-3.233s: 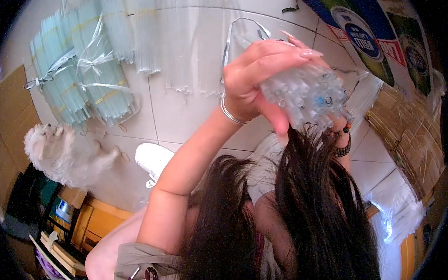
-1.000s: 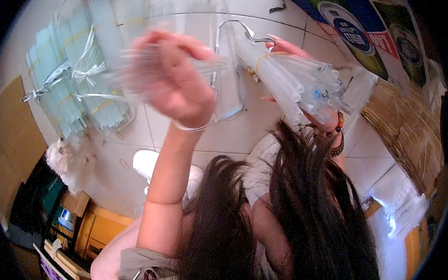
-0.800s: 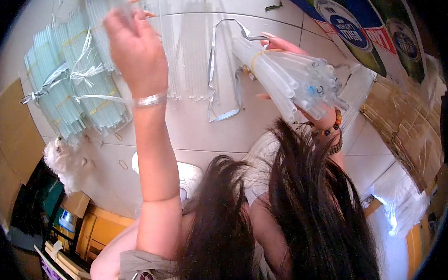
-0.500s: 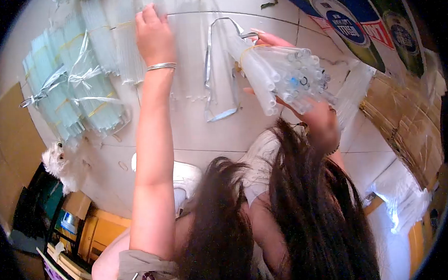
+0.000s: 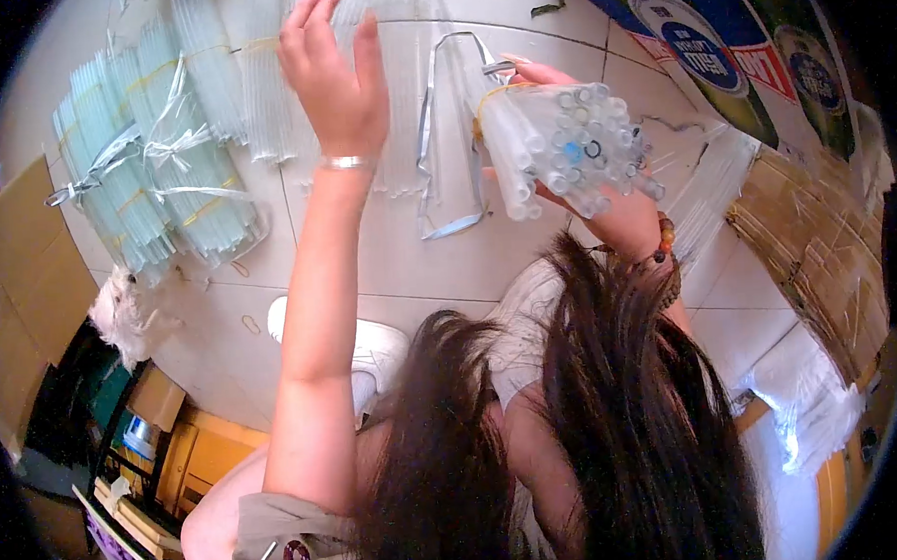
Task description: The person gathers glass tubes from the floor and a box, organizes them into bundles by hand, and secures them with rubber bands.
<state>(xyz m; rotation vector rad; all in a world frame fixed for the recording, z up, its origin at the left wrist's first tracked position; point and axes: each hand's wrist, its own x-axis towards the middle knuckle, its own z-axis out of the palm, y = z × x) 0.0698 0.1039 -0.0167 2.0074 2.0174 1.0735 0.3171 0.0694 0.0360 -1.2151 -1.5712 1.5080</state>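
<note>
My right hand [image 5: 606, 208] is wrapped round a bundle of clear plastic tubes [image 5: 588, 149], held with their open ends facing me. A yellow rubber band [image 5: 481, 103] circles the bundle, and a blue bit shows among the tube ends. My left hand [image 5: 334, 75] is raised over the floor with its fingers apart and nothing in them. Beneath and beside it lie loose rows of clear tubes [image 5: 400, 152]. A silvery tie strip [image 5: 425, 121] forms a long loop on the tiles between my hands.
Tied tube bundles [image 5: 188, 156] lie on the left. A small white dog [image 5: 125, 314] is below them. A printed beer carton [image 5: 699, 49] stands at the upper right, above flattened brown cardboard [image 5: 808, 254]. My white shoe [image 5: 371, 348] is near the middle.
My left hand has lifted off the tube row and moved slightly right, its fingers spreading. The tube bundle in my right hand has shifted slightly. The dog's head has turned.
</note>
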